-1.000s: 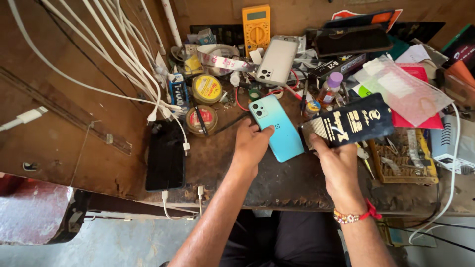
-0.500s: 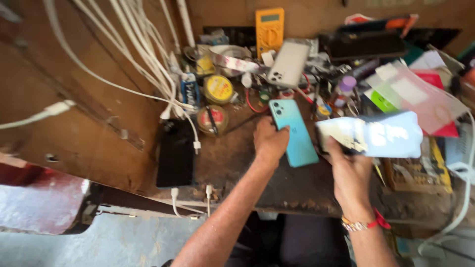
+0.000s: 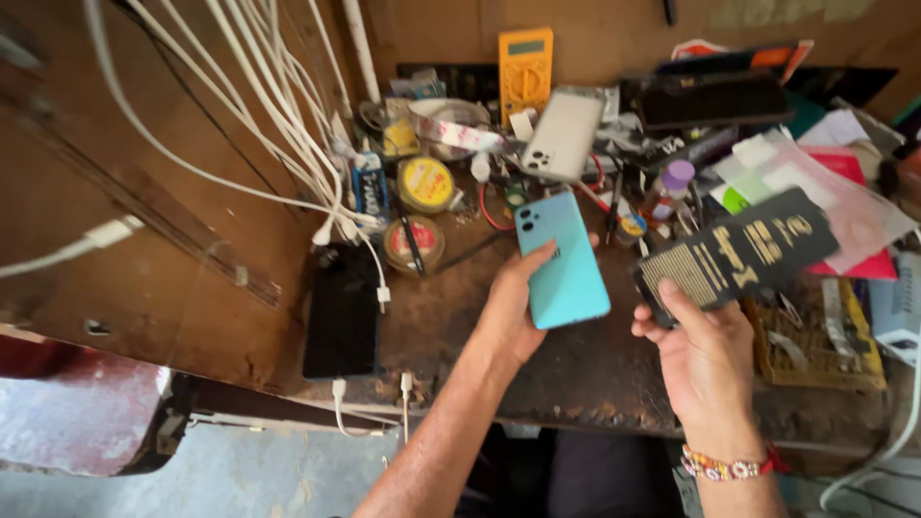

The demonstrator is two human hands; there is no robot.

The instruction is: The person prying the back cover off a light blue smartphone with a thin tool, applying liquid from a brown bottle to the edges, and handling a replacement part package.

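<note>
Head view: the left hand [image 3: 513, 307] clasps a turquoise phone [image 3: 562, 259], back up, above the cluttered table [image 3: 585, 374]; the right hand [image 3: 705, 350] pinches a black-and-gold flat packet [image 3: 734, 254] just beside it. Keeping both level looks wise. Beyond the left hand, two round yellow-lidded tins [image 3: 425, 184] stay shut, contents unseen.

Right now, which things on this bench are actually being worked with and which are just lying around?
In hand:
left hand holds teal phone
right hand holds black packet

Lying about:
yellow multimeter
white phone
black phone
round tins
white cables
</note>
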